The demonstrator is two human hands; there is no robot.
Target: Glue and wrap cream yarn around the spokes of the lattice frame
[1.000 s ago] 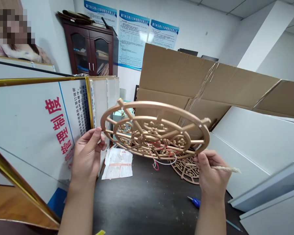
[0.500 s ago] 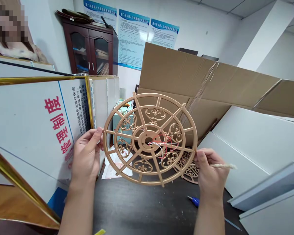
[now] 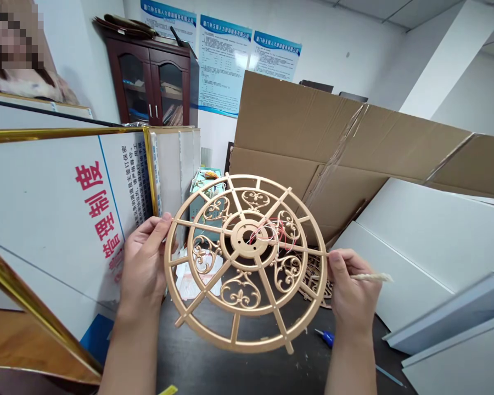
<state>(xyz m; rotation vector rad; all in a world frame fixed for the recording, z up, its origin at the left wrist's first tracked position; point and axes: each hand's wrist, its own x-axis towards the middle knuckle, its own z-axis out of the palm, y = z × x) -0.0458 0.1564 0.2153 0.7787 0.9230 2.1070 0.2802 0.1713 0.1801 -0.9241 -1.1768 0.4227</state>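
A round gold openwork frame [image 3: 250, 258], with spokes and scroll ornaments, is held up above the dark table. My left hand [image 3: 146, 260] pinches its left rim between thumb and fingers. On the opposite side my right hand [image 3: 352, 282] grips the end of a spoke, and a pale rope-like piece [image 3: 372, 277] sticks out from between its fingers. Thin red and white wires [image 3: 278, 233] hang around the frame's centre hole. Behind its lower right edge, a darker patterned openwork piece [image 3: 319, 280] lies on the table, partly hidden.
A blue-handled pointed tool [image 3: 326, 337] lies on the table [image 3: 214, 365] near my right forearm. White panels with gold edging [image 3: 61, 203] stand at left, more white panels [image 3: 428, 236] at right. Cardboard [image 3: 296, 126] rises behind. A person [image 3: 24, 85] is at far left.
The frame has tilted: its near edge has swung down and toward me, and its far edge has dropped a little. Both hands stay in nearly the same place, still gripping.
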